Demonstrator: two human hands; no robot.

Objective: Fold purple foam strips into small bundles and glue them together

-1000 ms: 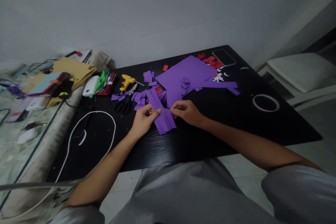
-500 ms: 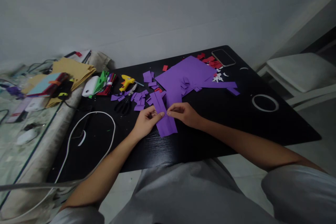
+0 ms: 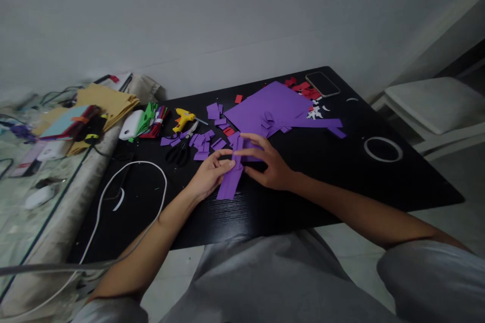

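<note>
On the black table point(image 3: 341, 181) lies a narrow purple paper strip point(image 3: 229, 183), folded lengthwise. My left hand point(image 3: 209, 174) pinches its upper part between thumb and fingers. My right hand point(image 3: 265, 162) touches the same strip from the right, its fingers spread flat over the paper. Just beyond them lie several small purple paper scraps point(image 3: 200, 140) and a large purple sheet point(image 3: 271, 107).
Black scissors point(image 3: 181, 150) and a yellow glue gun point(image 3: 182, 117) lie left of the scraps. A white cable point(image 3: 151, 166) loops at the left. A phone point(image 3: 323, 83), red scraps point(image 3: 305, 88) and a tape ring point(image 3: 383, 148) sit to the right. Colored paper point(image 3: 153, 120) is at the back left.
The strip has become narrower, folded over lengthwise, and now points lower left. My right hand has opened out flat over it; my left still pinches it.
</note>
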